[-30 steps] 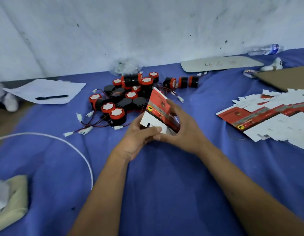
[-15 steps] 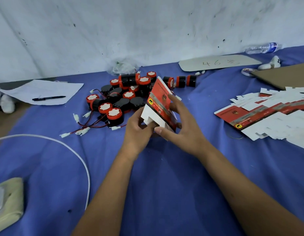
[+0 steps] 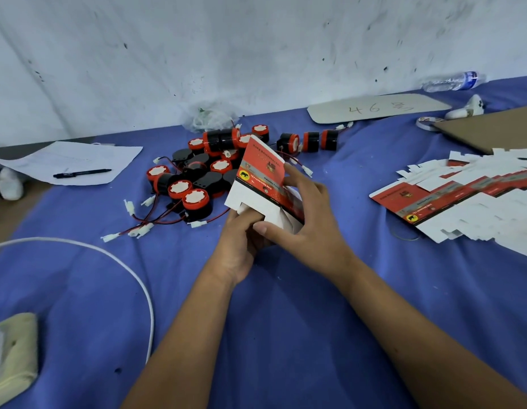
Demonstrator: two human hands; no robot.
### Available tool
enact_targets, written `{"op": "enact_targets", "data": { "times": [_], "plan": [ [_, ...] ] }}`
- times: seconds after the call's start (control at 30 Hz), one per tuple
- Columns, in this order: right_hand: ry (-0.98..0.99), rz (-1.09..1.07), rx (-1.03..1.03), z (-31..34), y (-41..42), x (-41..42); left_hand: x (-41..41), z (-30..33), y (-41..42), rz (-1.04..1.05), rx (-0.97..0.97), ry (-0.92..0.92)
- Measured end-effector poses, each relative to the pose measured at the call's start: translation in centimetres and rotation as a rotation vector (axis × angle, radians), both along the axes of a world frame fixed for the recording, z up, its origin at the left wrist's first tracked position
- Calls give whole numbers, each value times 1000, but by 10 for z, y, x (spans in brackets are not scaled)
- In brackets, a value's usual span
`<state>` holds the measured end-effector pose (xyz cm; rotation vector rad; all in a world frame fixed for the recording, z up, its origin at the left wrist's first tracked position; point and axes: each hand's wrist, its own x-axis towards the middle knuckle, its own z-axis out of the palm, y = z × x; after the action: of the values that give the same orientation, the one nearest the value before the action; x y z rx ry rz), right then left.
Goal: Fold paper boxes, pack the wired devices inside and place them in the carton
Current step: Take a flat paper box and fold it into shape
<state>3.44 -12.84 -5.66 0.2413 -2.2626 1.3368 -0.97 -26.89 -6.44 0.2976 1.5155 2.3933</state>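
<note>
A red and white paper box (image 3: 262, 175) is held tilted above the blue table, its white flaps at the lower end. My left hand (image 3: 238, 246) grips that lower end from below, fingers tucked at the flaps. My right hand (image 3: 309, 225) holds the box's right side, thumb across the bottom flap and fingers along the red face. Behind the box lies a heap of black and red wired devices (image 3: 197, 178) with red wires and white plugs. A stack of flat unfolded boxes (image 3: 469, 196) lies at the right.
A brown carton (image 3: 492, 131) edge shows at the far right. A sheet of paper with a pen (image 3: 82, 173) lies at the left, a white cable (image 3: 132, 276) curves across the near left, and a grey board (image 3: 374, 109) and a bottle (image 3: 451, 81) sit by the wall.
The box has turned more upright between my hands and its bottom flaps have been worked inward. Both hands stayed on it.
</note>
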Motion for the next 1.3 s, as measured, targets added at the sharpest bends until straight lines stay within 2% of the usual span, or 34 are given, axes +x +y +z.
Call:
{"op": "enact_targets", "data": {
  "times": [0.1, 0.2, 0.43, 0.53, 0.6, 0.73, 0.8, 0.9, 1.0, 1.07, 1.2, 1.3],
  "plan": [
    [-37, -13, -14, -1, 1, -1, -2, -2, 1, 14, 12, 31],
    [-41, -40, 7, -3, 3, -1, -7, -4, 2, 214, -80, 98],
    [44, -25, -5, -1, -1, 1, -15, -6, -1, 363, -329, 512],
    [111, 40, -145, 3, 0, 3, -18, -7, -3, 434, -528, 630],
    [77, 115, -281, 5, 2, 4, -17, -8, -6, 488, -670, 742],
    [-98, 225, -550, 2, 3, -2, -15, -5, -4, 440, -638, 761],
    [-154, 166, -653, 0, 4, -7, -14, -4, -3, 412, -739, 864],
    [-197, 85, -736, -5, 11, -13, -18, -9, -8, 420, -1008, 1040],
    [-240, 85, -792, -7, 20, -16, -21, -10, -10, 422, -1079, 1005],
    [-260, 72, -670, -7, 21, -14, -21, -10, -11, 430, -1046, 993],
    [-171, -43, -4, -8, 24, -11, -18, -5, -14, 413, -1053, 937],
    [-120, -18, 262, -6, 24, -10, -13, 2, -14, 368, -1070, 1000]
  ]
}}
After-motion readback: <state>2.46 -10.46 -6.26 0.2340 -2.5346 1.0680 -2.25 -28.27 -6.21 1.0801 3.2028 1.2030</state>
